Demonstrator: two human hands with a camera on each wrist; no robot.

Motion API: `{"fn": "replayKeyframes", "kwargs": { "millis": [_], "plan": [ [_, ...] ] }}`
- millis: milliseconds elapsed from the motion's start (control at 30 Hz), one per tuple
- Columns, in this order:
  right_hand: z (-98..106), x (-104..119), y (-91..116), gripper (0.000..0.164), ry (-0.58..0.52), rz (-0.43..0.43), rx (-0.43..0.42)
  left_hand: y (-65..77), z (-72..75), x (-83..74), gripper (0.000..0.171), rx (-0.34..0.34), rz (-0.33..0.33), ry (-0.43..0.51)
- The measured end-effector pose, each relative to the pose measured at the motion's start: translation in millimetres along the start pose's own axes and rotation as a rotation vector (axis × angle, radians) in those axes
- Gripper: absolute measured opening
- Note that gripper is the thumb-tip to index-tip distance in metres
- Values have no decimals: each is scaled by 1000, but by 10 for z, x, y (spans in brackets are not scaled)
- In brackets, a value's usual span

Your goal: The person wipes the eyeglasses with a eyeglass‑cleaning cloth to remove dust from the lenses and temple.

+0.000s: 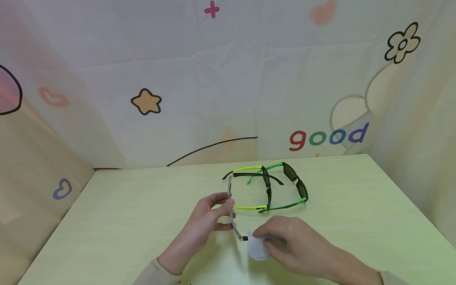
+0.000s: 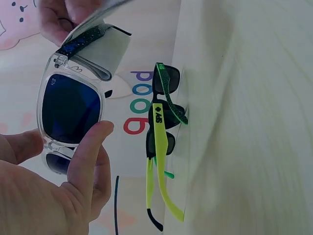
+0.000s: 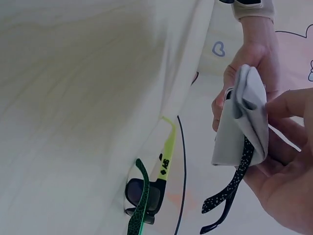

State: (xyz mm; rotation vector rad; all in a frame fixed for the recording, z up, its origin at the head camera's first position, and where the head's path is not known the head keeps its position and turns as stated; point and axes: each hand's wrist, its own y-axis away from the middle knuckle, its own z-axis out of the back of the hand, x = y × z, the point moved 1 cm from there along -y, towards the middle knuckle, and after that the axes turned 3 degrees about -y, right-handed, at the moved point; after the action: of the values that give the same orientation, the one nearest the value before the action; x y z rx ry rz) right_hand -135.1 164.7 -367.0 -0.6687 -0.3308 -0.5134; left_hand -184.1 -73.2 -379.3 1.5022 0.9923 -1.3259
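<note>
My left hand (image 1: 204,219) holds a pair of sunglasses with a clear frame (image 1: 234,226) near the bridge, thumb and fingers on either side. Dark blue lenses (image 2: 71,107) fill the frame, and its temple arms (image 3: 242,169) are black with pale speckles. A folded whitish cloth (image 1: 258,252) is pinched in my right hand (image 1: 299,247). In the right wrist view the cloth wraps around one temple arm, with the arm's far end sticking out below it. Part of that arm is hidden by the cloth.
Behind the held pair, sunglasses with yellow arms (image 1: 249,208) and sunglasses with green arms (image 1: 290,205) stand unfolded on the pale table (image 1: 142,221), overlapping in the head view. A printed curtain (image 1: 199,87) rises along the table's back edge.
</note>
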Motion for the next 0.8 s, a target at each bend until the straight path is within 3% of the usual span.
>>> {"fn": "replayKeyframes", "kwargs": {
  "millis": [133,333,467,800],
  "plan": [
    [25,-19,7,30,5,-10,1,-9,0,-10,48,8,3,5],
    [34,-19,17,26,166,12,-13,-8,-24,-19,47,25,10,6],
    [60,-52,31,25,217,9,-13,-5,-4,-22,47,21,6,0],
    [153,-223,141,29,217,-3,-57,-12,136,-10,43,7,12,-12]
  ]
}}
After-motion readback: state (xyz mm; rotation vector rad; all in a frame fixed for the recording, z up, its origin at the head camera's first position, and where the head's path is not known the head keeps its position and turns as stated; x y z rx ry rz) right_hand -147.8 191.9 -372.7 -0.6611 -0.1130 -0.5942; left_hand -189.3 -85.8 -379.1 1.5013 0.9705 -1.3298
